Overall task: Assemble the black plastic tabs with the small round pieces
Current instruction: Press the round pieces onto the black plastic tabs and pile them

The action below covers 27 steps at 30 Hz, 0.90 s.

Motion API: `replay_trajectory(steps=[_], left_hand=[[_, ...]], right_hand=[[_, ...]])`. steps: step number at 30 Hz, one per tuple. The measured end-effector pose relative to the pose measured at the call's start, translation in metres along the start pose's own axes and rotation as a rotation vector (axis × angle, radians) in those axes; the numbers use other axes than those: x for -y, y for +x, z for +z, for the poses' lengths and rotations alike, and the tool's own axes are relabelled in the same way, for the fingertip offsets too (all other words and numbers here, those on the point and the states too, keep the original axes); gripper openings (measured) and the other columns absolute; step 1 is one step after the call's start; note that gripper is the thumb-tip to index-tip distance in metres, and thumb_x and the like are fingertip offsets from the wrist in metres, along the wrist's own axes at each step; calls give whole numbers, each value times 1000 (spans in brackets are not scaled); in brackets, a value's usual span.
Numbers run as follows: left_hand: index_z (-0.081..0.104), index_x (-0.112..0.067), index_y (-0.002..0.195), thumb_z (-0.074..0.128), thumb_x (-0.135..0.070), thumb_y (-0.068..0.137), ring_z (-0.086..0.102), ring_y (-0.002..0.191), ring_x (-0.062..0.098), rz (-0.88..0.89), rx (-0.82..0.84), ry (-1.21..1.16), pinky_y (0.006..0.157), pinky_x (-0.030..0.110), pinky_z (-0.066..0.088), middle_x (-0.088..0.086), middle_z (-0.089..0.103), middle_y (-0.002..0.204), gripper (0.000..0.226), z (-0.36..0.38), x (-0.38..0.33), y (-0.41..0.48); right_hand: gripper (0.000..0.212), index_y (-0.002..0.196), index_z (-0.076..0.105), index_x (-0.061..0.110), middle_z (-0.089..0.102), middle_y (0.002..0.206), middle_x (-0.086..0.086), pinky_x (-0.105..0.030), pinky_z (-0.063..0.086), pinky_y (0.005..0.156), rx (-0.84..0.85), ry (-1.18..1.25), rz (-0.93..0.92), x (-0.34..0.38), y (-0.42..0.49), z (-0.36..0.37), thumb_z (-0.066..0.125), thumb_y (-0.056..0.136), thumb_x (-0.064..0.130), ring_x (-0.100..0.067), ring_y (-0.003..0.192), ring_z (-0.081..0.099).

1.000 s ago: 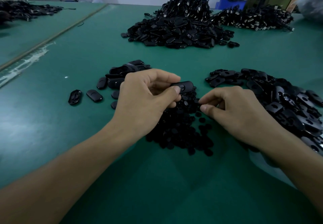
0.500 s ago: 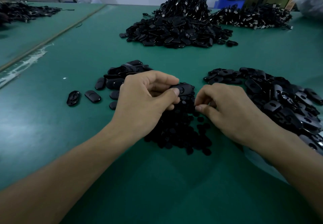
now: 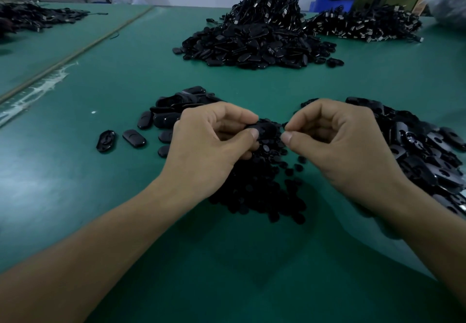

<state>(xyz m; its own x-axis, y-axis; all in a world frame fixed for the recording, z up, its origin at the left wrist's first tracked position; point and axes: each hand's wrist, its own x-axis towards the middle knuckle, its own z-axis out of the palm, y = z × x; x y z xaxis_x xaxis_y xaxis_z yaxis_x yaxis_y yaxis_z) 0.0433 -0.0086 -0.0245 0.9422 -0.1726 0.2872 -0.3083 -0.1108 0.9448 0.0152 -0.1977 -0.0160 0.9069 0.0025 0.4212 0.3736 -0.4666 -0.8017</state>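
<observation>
Left hand (image 3: pixel 209 146): fingers and thumb curled round one black tab (image 3: pixel 264 129), held just above the round-piece pile.
Right hand (image 3: pixel 345 146): thumb and forefinger pinch a small round piece (image 3: pixel 285 123); its shape is too small to confirm.
Gap between hands: narrow; the pinched piece sits just beside the tab's right end, contact not discernible.
Round-piece pile (image 3: pixel 259 191): on the green table (image 3: pixel 100 196), under and between both hands, its near edge ragged with strays.
Tab pile, right (image 3: pixel 423 151): under and beyond the right wrist, running to the frame's right edge.
Tab cluster, left (image 3: pixel 176 110): behind the left hand's knuckles.
Loose tabs (image 3: pixel 134 138): two, apart from the cluster, further left.
Far heap (image 3: pixel 252 45): well apart, a bare green band before it.
Open room: bare table left of the left forearm and between both forearms.
Table seam (image 3: pixel 75 52): diagonal strip, far left.
</observation>
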Motion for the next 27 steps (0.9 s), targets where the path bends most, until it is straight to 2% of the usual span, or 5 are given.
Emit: replay_trajectory(steps=[10,13,18,24,27], left_hand=[[73,-14,89,74,1,86,75,70,16,10,14,-24,63,25,59,4,75,74,16,0,-1,-1],[73,-13,90,74,1,86,75,70,16,20,17,-22,63,25,59,5,75,75,15,1,-1,-1],[73,-15,90,74,1,86,75,70,17,55,16,4,66,30,62,4,75,75,16,2,-2,-2],[74,-20,89,77,-4,85,75,70,17,80,0,53,70,35,63,0,76,76,17,1,0,-1],[75,-25,88,79,-9,81,75,71,16,88,-15,83,73,40,63,-3,76,77,18,2,1,0]], right_hand=[[15,83,63,25,69,74,4,-20,47,64,22,70,-1,1,-1,1,76,77,21,-6,65,61],[19,92,67,29,72,76,3,-23,50,67,37,105,32,0,-1,0,77,77,21,-6,66,63],[10,83,75,27,74,75,2,-29,58,66,20,132,44,0,0,0,77,77,20,-12,65,66],[17,88,72,25,76,75,5,-20,55,63,9,116,32,2,0,2,72,88,7,-12,69,73],[15,94,69,26,76,76,9,-29,58,71,10,52,29,4,-2,5,72,90,12,-9,72,74]])
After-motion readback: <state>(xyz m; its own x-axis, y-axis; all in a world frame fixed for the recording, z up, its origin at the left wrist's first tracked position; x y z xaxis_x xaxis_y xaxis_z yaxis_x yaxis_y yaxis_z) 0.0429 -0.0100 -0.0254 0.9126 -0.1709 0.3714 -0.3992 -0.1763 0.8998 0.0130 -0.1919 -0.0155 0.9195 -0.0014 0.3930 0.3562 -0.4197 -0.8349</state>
